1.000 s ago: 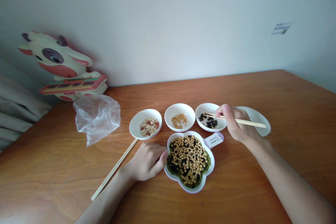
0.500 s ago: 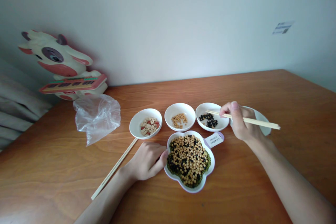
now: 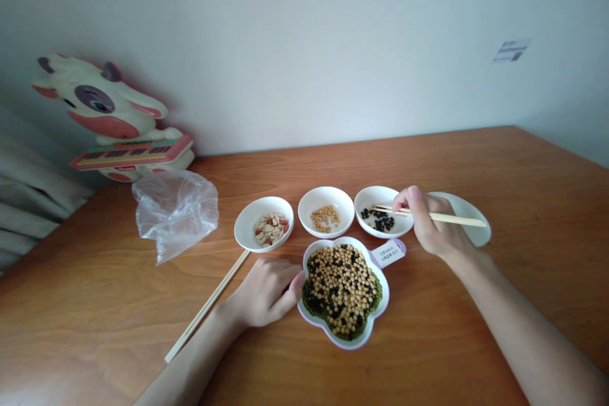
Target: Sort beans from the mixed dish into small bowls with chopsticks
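My right hand (image 3: 431,225) is closed round a pair of chopsticks (image 3: 451,219) whose tips reach over a small white bowl of black beans (image 3: 383,202). My left hand (image 3: 266,292) rests on the table with curled fingers, its thumb against the rim of a flower-shaped bowl (image 3: 380,304) full of mixed yellow, black and green beans. Behind it stand a small bowl of yellow beans (image 3: 326,200) and a small bowl of peanuts and pale seeds (image 3: 250,222).
Another pair of chopsticks (image 3: 207,307) lies on the wooden table (image 3: 499,165) left of my left hand. A crumpled clear plastic bag (image 3: 174,209) and a cow-shaped toy keyboard (image 3: 111,120) sit at the back left. A white plate (image 3: 469,212) lies behind my right hand. A white label (image 3: 387,254) lies by the flower bowl.
My right hand drew the chopsticks back to the right off the black-bean bowl, then moved left again, bringing the tips back over it. My left hand stayed put.
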### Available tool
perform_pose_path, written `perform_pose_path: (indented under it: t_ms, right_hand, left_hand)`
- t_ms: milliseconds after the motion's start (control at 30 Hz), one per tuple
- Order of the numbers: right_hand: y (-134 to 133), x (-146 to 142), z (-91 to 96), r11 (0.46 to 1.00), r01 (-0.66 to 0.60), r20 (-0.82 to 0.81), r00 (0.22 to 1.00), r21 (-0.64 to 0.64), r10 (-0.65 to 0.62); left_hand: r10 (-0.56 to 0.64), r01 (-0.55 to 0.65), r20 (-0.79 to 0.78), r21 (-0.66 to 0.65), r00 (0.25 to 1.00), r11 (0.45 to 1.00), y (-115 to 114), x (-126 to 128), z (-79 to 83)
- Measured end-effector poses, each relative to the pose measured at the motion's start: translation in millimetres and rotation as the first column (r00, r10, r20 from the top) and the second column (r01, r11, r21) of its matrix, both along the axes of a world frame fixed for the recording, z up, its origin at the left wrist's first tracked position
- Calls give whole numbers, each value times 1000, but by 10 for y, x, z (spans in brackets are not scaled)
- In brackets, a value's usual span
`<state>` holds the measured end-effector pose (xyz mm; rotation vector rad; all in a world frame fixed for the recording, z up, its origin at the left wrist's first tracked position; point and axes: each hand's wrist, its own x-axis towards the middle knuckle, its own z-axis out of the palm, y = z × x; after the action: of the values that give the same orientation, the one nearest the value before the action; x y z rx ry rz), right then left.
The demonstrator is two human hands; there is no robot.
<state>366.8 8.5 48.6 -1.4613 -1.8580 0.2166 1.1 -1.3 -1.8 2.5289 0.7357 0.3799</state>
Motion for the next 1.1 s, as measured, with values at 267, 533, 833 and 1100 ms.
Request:
perform_pose_path:
  t_ms: [267, 533, 833, 1100]
  right_hand:
    - [-5, 43, 18, 1000, 25, -11, 1000, -9, -25]
    - [-9, 29, 13, 999, 31, 7, 999, -14, -31]
    - [0, 13, -6, 999, 43, 9, 999, -16, -42]
    - [-5, 49, 10, 999, 42, -28, 999, 14, -42]
  left_hand:
    - [15, -15, -10, 1, 1000, 1000, 2, -4, -12]
    - [16, -16, -5, -3, 1000, 1000, 10, 3, -18]
    - [11, -10, -17, 20, 1000, 1000, 5, -13, -16]
    - [6, -6, -17, 14, 1000, 1000, -1, -7, -19]
